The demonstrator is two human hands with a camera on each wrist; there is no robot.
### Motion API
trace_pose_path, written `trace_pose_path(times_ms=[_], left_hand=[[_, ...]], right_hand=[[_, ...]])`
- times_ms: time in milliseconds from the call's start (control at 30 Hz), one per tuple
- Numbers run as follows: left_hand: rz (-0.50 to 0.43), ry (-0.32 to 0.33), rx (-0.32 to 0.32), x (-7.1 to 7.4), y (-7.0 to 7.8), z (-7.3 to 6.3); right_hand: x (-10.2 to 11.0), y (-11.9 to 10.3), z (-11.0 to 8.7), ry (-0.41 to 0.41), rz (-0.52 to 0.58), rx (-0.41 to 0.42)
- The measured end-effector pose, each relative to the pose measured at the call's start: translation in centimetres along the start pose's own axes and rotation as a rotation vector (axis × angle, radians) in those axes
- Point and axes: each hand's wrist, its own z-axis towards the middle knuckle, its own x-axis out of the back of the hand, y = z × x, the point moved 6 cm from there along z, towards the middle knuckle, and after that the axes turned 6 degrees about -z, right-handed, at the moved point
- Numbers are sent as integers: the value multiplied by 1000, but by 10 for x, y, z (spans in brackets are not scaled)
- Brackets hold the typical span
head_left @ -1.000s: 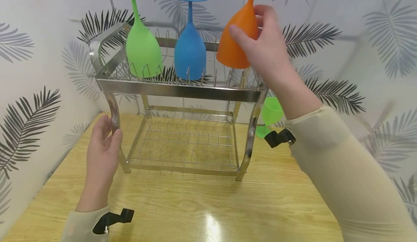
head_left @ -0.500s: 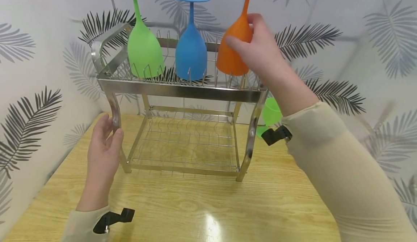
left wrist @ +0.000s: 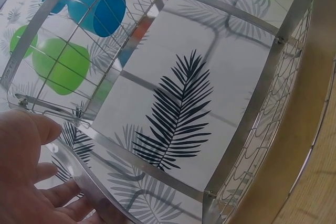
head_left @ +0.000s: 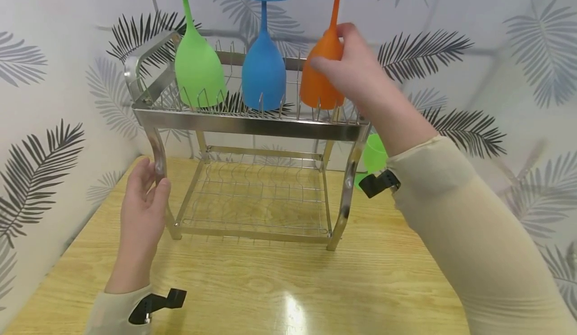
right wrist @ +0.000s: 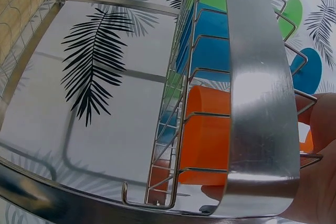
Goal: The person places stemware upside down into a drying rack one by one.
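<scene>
My right hand (head_left: 356, 69) holds an orange goblet (head_left: 322, 87) by its bowl, thumb in front and fingers around the far side. The goblet stands upside down at the right of the metal dish rack's upper tier (head_left: 252, 124), its foot upward. In the right wrist view, the rack's metal side bar hides part of the hand. A blue goblet (head_left: 263, 74) and a green goblet (head_left: 198, 69) stand inverted to its left. My left hand (head_left: 144, 200) is at the rack's left front leg (head_left: 158, 154), fingers relaxed and slightly bent, thumb beside the leg.
The lower wire tier (head_left: 252, 195) lies near the wooden tabletop (head_left: 252, 285). Another green goblet (head_left: 374, 152) stands upright behind the rack's right side, partly hidden by my right forearm. A leaf-patterned wall (head_left: 473, 34) rises close behind the rack.
My right hand has lowered the orange goblet onto the upper tier and brought it from a tilt to nearly upright, foot up. My left hand has stayed put.
</scene>
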Motion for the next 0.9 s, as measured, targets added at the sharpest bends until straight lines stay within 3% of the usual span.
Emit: trace_pose_path(times_ms=[400, 900], left_hand=[[-18, -5, -13, 0, 0, 1], [-16, 2, -9, 0, 2, 1]], right_hand=[[-2, -1, 3, -3, 4, -29], [-2, 0, 5, 23, -87, -59]])
